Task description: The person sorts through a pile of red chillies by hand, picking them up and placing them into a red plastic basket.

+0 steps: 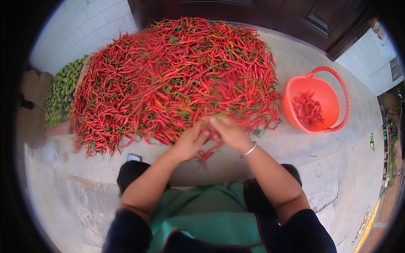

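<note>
A wide heap of long red chili peppers (177,71), many with green stems, is spread on the floor before me. At its near edge my two hands come together, fingertips almost touching. My left hand (190,141) is closed in a pinch at chili peppers. My right hand (231,134), a silver bangle on its wrist, is closed too, its thumb and forefinger pinching near a green stem. A few red chili peppers (205,154) hang below, between the palms; which hand bears them is unclear. Blur softens the fingertips.
An orange-red bucket (291,110) with a raised braided handle stands right of the heap, some chili peppers inside. Round green produce (63,92) is piled far left. A small flat phone-like object (134,157) lies beside my left knee. A dark door (291,19) stands behind the heap.
</note>
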The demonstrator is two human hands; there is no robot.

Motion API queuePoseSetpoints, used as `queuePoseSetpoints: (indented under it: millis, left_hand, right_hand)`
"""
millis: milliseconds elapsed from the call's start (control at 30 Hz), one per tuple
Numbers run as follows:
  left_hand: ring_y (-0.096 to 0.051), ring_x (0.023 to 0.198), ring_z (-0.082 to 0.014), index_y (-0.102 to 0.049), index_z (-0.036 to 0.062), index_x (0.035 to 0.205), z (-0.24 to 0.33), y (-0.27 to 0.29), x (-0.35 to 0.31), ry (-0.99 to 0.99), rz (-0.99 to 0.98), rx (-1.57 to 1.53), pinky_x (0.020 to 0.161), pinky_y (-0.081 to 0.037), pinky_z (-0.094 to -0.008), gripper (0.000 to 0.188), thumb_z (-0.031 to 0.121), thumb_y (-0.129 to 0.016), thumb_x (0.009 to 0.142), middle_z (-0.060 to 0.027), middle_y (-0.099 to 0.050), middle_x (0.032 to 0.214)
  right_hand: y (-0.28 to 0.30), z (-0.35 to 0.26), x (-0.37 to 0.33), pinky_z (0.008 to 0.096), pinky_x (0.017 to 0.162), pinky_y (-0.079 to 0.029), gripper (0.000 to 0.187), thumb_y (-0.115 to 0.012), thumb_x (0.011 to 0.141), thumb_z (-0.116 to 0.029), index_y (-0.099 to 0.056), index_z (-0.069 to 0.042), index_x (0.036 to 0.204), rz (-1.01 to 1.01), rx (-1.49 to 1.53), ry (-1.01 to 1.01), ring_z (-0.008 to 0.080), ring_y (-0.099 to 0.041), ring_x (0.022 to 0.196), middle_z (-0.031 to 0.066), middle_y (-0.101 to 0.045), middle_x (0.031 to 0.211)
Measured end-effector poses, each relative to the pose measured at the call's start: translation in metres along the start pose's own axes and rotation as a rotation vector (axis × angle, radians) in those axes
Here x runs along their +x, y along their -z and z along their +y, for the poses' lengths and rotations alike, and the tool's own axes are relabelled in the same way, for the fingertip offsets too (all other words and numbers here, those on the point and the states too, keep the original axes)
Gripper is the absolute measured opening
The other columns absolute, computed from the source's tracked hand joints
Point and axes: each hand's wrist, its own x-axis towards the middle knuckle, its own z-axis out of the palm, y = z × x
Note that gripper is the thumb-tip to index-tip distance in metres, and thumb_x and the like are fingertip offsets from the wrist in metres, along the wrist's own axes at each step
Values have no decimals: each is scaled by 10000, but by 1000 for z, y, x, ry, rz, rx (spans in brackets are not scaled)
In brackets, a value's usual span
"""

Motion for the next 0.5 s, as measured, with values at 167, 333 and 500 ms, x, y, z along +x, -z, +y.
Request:
queuePoseSetpoints:
  millis: [167,333,500]
  left_hand:
    - [-529,842,-144,-422,34,1177,3,-13,-5,-117,25,-40,766,-432,-278,295,198,-441,932,-73,-542,904]
    - [-495,928,-114,-422,26,1171,-13,-7,2,-76,-38,-235,798,-429,-272,280,196,-408,949,-37,-523,985]
    - [-503,892,-112,-439,19,1132,0,-8,0,-80,-36,-260,801,-425,-265,257,197,-396,953,-44,-540,943]
  right_hand:
    - [2,-3,-2,201,544,-396,285,-455,928,-282,-577,-27,967,-61,84,-42,49,-443,596,-18,-487,754]
    - [7,2,1,209,613,-424,252,-466,926,-247,-571,-18,946,-109,581,-24,53,-482,656,0,-534,788]
    - [9,18,4,266,647,-451,222,-509,901,-196,-592,3,846,95,-97,284,111,-545,702,22,-565,760]
